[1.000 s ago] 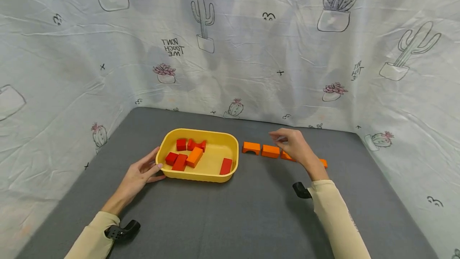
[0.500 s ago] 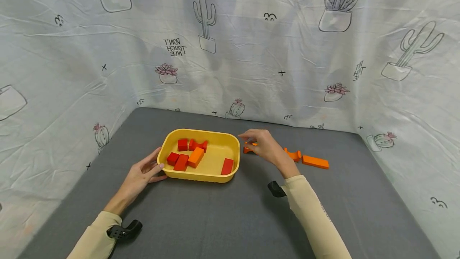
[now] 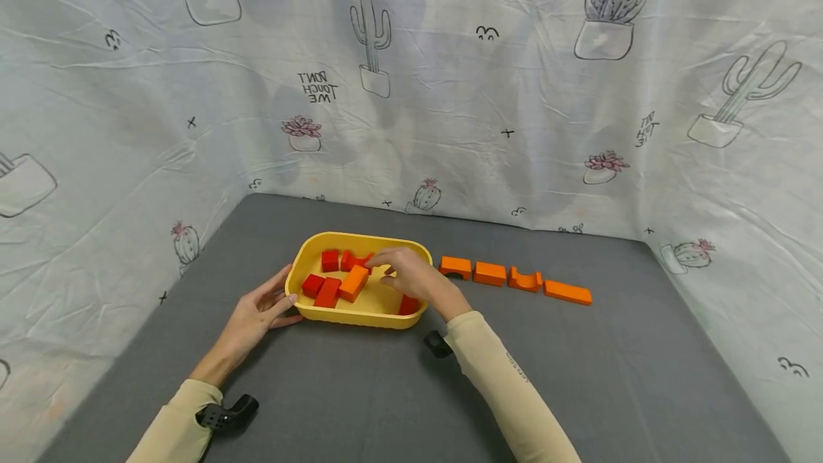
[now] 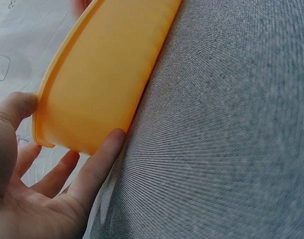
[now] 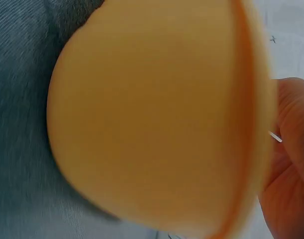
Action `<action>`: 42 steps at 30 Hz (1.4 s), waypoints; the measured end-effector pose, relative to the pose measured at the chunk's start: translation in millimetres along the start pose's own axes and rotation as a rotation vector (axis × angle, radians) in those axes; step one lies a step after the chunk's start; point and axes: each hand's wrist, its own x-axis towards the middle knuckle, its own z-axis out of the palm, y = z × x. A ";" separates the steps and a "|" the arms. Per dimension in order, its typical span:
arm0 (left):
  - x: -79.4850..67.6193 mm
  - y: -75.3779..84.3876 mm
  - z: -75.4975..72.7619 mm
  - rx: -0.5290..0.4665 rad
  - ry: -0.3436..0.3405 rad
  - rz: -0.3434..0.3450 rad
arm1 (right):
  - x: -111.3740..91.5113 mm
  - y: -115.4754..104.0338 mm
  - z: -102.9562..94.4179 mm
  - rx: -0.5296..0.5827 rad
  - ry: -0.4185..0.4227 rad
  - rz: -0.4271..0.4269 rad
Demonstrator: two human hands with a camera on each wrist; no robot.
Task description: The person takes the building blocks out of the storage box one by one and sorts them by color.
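A yellow plastic bin [image 3: 360,317] on the grey table holds an orange block [image 3: 354,284] and several red blocks [image 3: 328,293], among them a curved red piece [image 3: 351,259]. My left hand [image 3: 252,316] touches the bin's left end with spread fingers. In the left wrist view the thumb [image 4: 22,104] meets the rim and other fingertips rest on the outer wall. Over the right half of the bin my right hand [image 3: 411,274] reaches in, fingers slightly bent and apart near the orange block, holding nothing visible. In the right wrist view, the bin's wall hides its fingertips.
Right of the bin runs a row of orange pieces: an arch block [image 3: 456,264], a rectangular block [image 3: 490,274], a curved block [image 3: 525,281] and a long flat block [image 3: 568,292]. A white cloth [image 3: 444,106] with cactus drawings surrounds the table.
My right hand has travelled left from above the orange row to inside the bin, uncovering the row. The left hand has stayed at the bin's left end.
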 end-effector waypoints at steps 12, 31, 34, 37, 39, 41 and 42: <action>-0.9 0.1 4.0 0.007 0.000 -0.024 | 21.1 -1.5 29.1 -0.144 -0.031 -0.045; -1.0 -1.4 2.5 0.005 0.017 -0.014 | 14.8 -9.2 30.4 -0.204 -0.063 -0.027; -1.0 -1.6 2.1 0.012 0.021 -0.012 | 10.4 -9.1 26.3 -0.178 -0.046 -0.026; -0.9 -1.8 1.7 0.013 0.020 -0.003 | 5.3 -8.6 19.1 -0.147 -0.024 -0.047; -0.9 -1.7 1.4 0.006 0.016 0.002 | 1.5 -8.4 13.0 -0.125 -0.010 -0.060; -0.7 -1.1 1.3 0.001 0.011 0.006 | -2.7 -7.6 6.3 -0.107 0.002 -0.060; -0.7 -0.8 1.2 0.000 0.010 0.007 | -5.1 -7.2 2.8 -0.102 0.009 -0.055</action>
